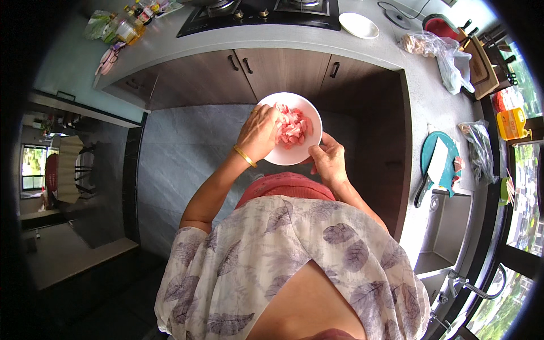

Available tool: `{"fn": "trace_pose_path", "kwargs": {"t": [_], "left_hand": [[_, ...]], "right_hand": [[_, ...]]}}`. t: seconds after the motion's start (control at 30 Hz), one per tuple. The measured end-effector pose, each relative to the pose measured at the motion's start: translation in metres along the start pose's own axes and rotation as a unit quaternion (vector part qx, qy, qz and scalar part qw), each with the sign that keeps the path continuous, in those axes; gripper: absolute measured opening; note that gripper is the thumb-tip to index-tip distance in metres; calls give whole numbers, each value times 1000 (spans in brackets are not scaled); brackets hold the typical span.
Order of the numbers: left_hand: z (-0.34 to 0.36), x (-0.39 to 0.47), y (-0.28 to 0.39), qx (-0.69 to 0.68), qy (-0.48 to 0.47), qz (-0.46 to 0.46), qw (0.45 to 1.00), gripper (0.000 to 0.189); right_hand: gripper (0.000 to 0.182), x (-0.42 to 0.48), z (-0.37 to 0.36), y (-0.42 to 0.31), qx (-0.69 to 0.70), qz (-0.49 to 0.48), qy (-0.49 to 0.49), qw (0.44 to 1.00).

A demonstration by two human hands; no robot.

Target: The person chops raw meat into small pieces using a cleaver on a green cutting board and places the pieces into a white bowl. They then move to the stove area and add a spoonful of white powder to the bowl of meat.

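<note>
A white bowl (313, 111) with pieces of raw meat (293, 127) in it is held in front of my body, above the floor. My right hand (329, 159) grips its lower right rim, thumb on top. At the bowl's left side, my left hand (260, 131) reaches over the rim; its fingertips touch the meat's left edge, and whether they pinch a piece is hidden. A gold bracelet is on the left wrist. On the counter to the right, a cleaver (437, 159) lies across a teal cutting board (430, 146), with more raw meat (458, 165) at the board's right edge.
Ahead are the gas stove (255, 19) and a white dish (359, 25) on the counter. Plastic bags (454, 63) and a wooden board (482, 63) lie at the back right. A metal sink (446, 229) is at the right. Bottles (127, 29) stand back left.
</note>
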State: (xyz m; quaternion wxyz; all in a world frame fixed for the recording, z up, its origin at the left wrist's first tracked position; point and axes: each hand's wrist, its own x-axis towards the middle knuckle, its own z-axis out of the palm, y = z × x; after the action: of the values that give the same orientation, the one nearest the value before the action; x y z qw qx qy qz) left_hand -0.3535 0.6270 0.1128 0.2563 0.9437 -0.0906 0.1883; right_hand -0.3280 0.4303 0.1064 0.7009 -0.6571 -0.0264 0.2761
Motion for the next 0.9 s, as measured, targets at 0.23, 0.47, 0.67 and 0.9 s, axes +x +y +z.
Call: {"fn": "trace_pose_path", "kwargs": {"t": [0.23,0.47,0.67,0.9], "left_hand": [[-3,14,22,-100,-9,-20,995,12],[10,25,41,-6,-11,37,999,9],[15,26,43,36,-40,61,997,8],[-20,24,43,-121,-19,-33,992,6]], "right_hand": [[35,-8,-24,-1,32,8,12,999],[36,-14,-36,1,21,-18,2,1000],[36,-16,-37,-2,2,-2,8,1000],[33,-16,-38,-2,31,6,25,999]]}}
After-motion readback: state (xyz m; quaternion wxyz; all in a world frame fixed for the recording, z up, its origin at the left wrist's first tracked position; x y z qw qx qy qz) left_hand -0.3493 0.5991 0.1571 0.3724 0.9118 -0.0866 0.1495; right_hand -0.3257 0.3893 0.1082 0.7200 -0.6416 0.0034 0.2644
